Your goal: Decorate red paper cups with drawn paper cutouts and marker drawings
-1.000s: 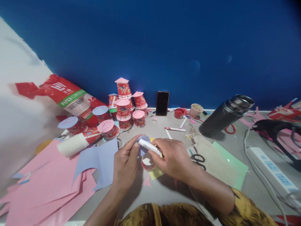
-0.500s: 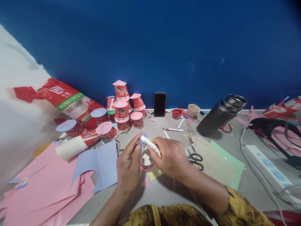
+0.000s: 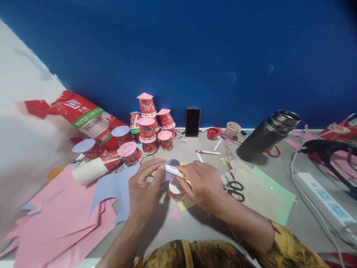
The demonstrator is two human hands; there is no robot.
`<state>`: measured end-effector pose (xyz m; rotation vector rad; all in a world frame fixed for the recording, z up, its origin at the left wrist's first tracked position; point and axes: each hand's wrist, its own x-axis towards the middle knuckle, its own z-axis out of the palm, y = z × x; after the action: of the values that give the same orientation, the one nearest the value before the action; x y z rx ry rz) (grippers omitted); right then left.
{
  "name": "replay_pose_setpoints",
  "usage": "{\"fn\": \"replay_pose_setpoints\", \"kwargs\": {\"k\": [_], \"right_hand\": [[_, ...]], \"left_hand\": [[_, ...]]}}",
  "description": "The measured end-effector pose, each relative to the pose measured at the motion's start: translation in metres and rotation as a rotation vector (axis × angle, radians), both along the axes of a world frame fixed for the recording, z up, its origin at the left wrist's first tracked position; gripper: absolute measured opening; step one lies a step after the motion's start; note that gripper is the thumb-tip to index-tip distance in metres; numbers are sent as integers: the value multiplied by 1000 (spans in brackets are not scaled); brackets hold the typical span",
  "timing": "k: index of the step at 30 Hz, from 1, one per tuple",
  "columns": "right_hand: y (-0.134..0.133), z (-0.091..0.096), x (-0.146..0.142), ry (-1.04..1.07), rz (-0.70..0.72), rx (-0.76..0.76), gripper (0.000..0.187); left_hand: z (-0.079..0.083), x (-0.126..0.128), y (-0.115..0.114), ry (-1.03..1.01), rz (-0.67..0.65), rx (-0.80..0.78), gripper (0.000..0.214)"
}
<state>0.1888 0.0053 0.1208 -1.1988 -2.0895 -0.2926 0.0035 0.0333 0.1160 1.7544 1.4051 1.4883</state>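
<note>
Grey table (image 3: 170,232) shows on the grip's near side, and a cup (image 3: 176,189) sits close below. The left hand (image 3: 146,186) pinches purple paper (image 3: 172,162) by its edge; the right hand (image 3: 203,186), palm down, holds a white tube (image 3: 173,171) over it.

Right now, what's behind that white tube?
A purple paper disc, held by the left hand. The white tube, in the right hand, covers part of it; that part can't be seen.
</note>
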Motion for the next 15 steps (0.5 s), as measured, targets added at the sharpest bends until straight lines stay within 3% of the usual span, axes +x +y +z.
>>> {"fn": "replay_pose_setpoints", "kwargs": {"k": [10, 15], "right_hand": [[2, -5, 2, 79, -81, -77, 9], [2, -3, 4, 29, -48, -90, 11]], "left_hand": [[-7, 13, -9, -9, 50, 22, 19], [-10, 6, -9, -48, -1, -19, 21]]}}
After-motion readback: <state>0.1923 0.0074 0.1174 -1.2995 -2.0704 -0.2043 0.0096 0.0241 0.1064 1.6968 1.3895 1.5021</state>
